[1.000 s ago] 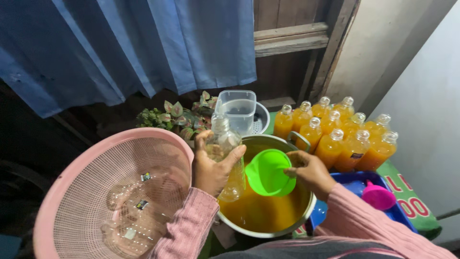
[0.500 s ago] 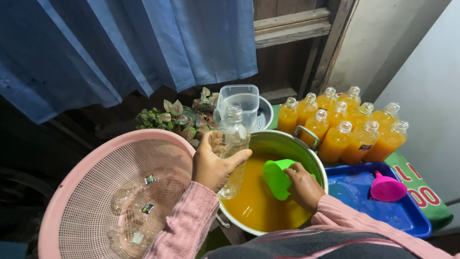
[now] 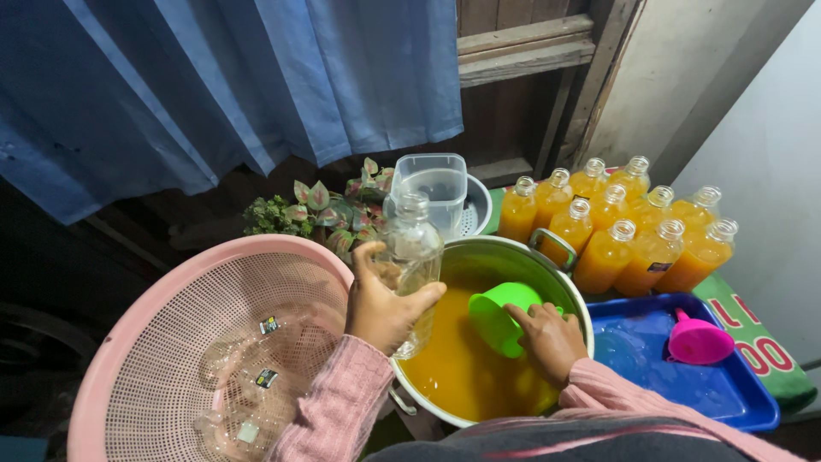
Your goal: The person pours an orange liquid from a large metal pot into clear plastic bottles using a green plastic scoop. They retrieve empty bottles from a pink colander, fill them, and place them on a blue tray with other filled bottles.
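As counted: ten filled bottles [image 3: 624, 235].

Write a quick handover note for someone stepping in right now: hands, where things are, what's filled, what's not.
Left hand holds an empty clear bottle upright over the pot's rim.
Right hand dips the green scoop into the orange juice in the steel pot.
Filled, uncapped bottles stand behind the pot.
Empty bottles lie in the pink basket.
Pink funnel lies unused on the blue tray.
Left: fill the held bottle and the basket's.
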